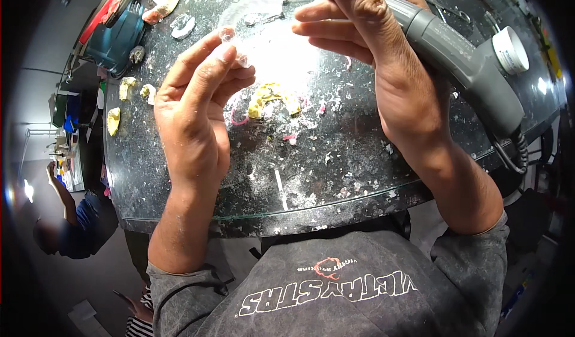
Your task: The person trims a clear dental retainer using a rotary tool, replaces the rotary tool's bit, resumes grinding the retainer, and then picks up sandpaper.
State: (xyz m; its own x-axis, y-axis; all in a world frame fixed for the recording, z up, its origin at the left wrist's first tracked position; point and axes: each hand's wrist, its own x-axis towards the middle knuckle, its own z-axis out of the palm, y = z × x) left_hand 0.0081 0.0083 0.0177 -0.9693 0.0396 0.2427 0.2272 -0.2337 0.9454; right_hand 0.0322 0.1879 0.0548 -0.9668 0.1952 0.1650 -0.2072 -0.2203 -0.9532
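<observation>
Nearest the camera, the person's grey printed shirt [335, 283] fills the lower edge, and both bare forearms rise from it over the front rim of a dark, dust-strewn table [335, 175]. The left hand [194, 106] is raised above the table with its fingers curled, pinching a small clear piece [230, 41] between thumb and fingertips; the piece is partly washed out by glare, so its shape is hard to tell. The right hand [374, 55] is wrapped around a grey handheld rotary tool [461, 61], whose thick body runs back over the wrist toward the right, where a coiled cord [518, 151] leaves its end; the tool's tip is hidden behind the fingers. Between and beyond the hands, a yellowish cast [272, 97] lies on the table among pink chips and white dust. Farther right stands a small white jar [510, 49], just beside the tool's body. At the far left of the table sits a blue and red machine [114, 32], with pale casts [165, 5] near it.
</observation>
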